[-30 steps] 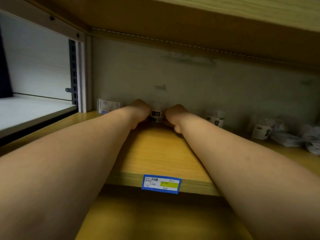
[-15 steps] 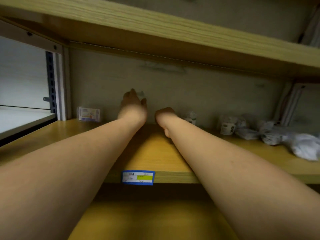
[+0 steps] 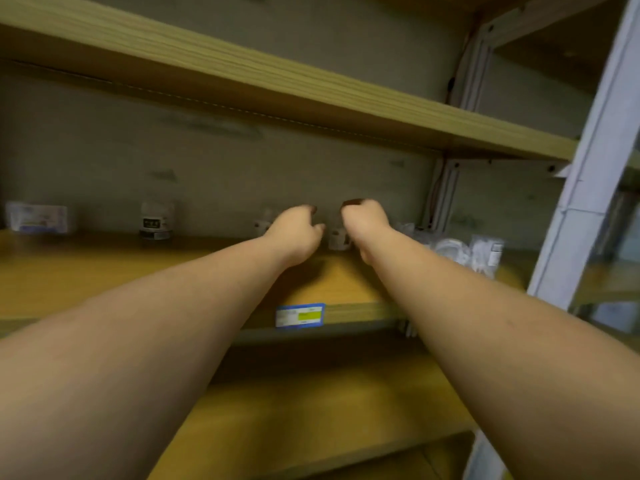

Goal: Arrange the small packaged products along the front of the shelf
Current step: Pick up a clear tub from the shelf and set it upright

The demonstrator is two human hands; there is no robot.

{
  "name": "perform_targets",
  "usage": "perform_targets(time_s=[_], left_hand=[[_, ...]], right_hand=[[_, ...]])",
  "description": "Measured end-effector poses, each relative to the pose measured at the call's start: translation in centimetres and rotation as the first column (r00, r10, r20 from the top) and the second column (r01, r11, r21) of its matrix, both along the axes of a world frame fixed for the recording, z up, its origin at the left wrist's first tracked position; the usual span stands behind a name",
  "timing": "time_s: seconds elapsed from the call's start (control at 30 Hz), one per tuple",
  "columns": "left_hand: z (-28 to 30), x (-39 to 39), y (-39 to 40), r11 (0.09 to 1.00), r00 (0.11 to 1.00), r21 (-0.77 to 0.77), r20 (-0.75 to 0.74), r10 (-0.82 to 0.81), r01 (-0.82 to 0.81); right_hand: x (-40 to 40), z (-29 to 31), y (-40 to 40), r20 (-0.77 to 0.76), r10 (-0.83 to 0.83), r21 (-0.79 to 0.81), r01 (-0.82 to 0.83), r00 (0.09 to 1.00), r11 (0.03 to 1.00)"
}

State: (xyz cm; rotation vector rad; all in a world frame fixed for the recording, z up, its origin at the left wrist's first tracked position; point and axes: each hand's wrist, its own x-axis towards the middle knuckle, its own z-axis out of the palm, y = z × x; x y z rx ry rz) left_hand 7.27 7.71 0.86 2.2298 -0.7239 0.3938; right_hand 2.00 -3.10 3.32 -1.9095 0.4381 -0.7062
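Note:
Both my arms reach to the back of the wooden shelf (image 3: 104,271). My left hand (image 3: 294,233) and my right hand (image 3: 365,223) have curled fingers and flank a small white package (image 3: 337,239) by the back wall. Blur and the backs of my hands hide whether the fingers grip it. Just left of my left hand, another small package (image 3: 263,225) peeks out. A small white jar with a dark label (image 3: 156,221) stands further left. At the far left is a flat white box (image 3: 36,218).
Several crumpled white packets (image 3: 464,251) lie at the shelf's right end beside a grey upright post (image 3: 581,188). A blue and yellow price tag (image 3: 300,315) sits on the shelf's front edge. One wooden shelf hangs close above (image 3: 311,95), another lies below (image 3: 311,410).
The view has swung right. Both hands left the jar, which now stands alone at the left, and moved right along the back wall to flank another small package.

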Motion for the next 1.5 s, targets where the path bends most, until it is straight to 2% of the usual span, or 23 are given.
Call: perform_targets(time_s=[0.17, 0.3, 0.4, 0.47, 0.63, 0.73, 0.83, 0.97, 1.1, 1.23, 1.33, 1.5], left_hand=[[0.1, -4.4, -9.3, 0.999, 0.999, -0.038, -0.007, -0.032, 0.032], [-0.1, -6.5, -15.2, 0.996, 0.995, -0.094, -0.095, -0.018, 0.009], [-0.1, -7.6, -18.6, 0.989, 0.987, -0.15, -0.163, -0.013, -0.012], [-0.2, -8.3, -20.3, 0.993, 0.981, -0.117, -0.194, -0.002, -0.021], [-0.5, -9.0, -22.9, 0.999, 0.97, -0.034, -0.244, 0.015, -0.024], [-0.6, -9.0, -24.2, 0.998, 0.962, -0.055, -0.274, 0.009, -0.025], [-1.0, -9.3, -25.0, 0.996, 0.952, -0.086, -0.305, 0.006, -0.034], [-1.0, -9.6, -24.9, 0.975, 0.93, -0.191, -0.364, 0.039, -0.116], [-0.5, -9.7, -24.1, 0.913, 0.853, -0.371, -0.52, -0.051, -0.172], [-0.3, -10.0, -23.3, 0.878, 0.821, -0.419, -0.568, -0.054, -0.233], [-0.3, -10.1, -22.8, 0.869, 0.819, -0.44, -0.568, -0.075, -0.226], [-0.4, -9.6, -21.8, 0.842, 0.865, -0.503, -0.494, -0.092, -0.197]], right_hand=[[-2.5, -0.4, -8.8, -0.007, -0.002, -0.187, 0.001, 1.0, 0.982], [-4.8, 0.3, -14.2, 0.0, 0.005, -0.347, -0.005, 1.0, 0.938], [-5.2, 0.5, -18.2, 0.053, -0.022, -0.341, 0.039, 0.998, 0.939], [-5.5, 0.4, -20.2, 0.057, -0.059, -0.337, 0.075, 0.997, 0.939], [-6.8, -0.4, -23.5, -0.001, -0.099, -0.394, 0.091, 0.995, 0.915], [-6.8, -0.7, -24.1, -0.111, -0.124, -0.411, 0.068, 0.986, 0.909], [-7.0, -0.6, -24.0, -0.226, -0.16, -0.377, 0.065, 0.961, 0.924], [-7.1, -1.3, -24.1, -0.209, -0.115, -0.291, 0.051, 0.971, 0.955], [-6.6, -2.2, -24.3, -0.16, 0.041, -0.025, -0.046, 0.986, 0.999], [-6.3, -2.8, -24.3, -0.106, 0.159, 0.211, -0.134, 0.982, 0.968], [-5.8, -3.4, -24.0, -0.08, 0.156, 0.31, -0.124, 0.985, 0.943], [-5.9, -3.6, -24.0, 0.039, 0.166, 0.382, -0.168, 0.985, 0.909]])
